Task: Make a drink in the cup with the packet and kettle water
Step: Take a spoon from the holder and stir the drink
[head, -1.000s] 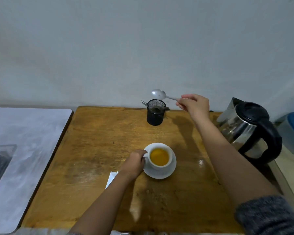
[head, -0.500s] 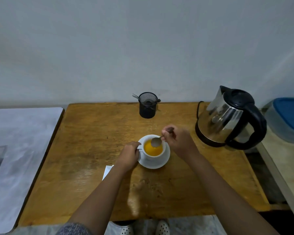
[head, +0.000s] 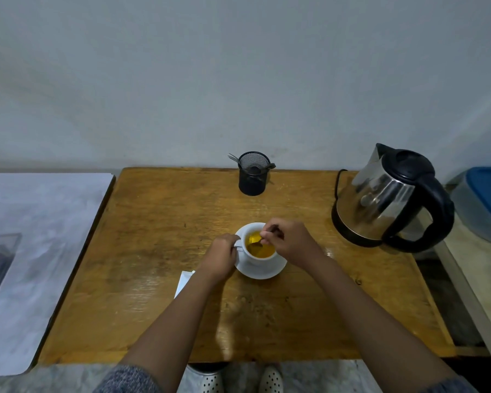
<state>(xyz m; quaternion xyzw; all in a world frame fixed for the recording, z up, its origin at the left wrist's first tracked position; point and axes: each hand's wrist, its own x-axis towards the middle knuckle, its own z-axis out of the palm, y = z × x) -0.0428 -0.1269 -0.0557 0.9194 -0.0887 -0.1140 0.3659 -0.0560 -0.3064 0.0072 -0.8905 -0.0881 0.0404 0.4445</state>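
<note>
On the wooden tabletop (head: pixel 153 251) a white cup (head: pixel 260 258) of yellow-orange drink sits on a white saucer (head: pixel 267 272), near the middle. The left hand (head: pixel 220 255) has its fingers closed around the cup's handle on the left side. The right hand (head: pixel 291 242) hovers over the cup's right rim, fingers pinching the handle of a spoon (head: pixel 256 243) whose bowl dips into the liquid. A white packet (head: pixel 184 280) lies flat just left of the left wrist, partly hidden by the forearm. The steel electric kettle (head: pixel 386 199) with its black handle stands at the right, well apart from the cup. A black mesh holder (head: pixel 253 177) stands at the back edge.
</note>
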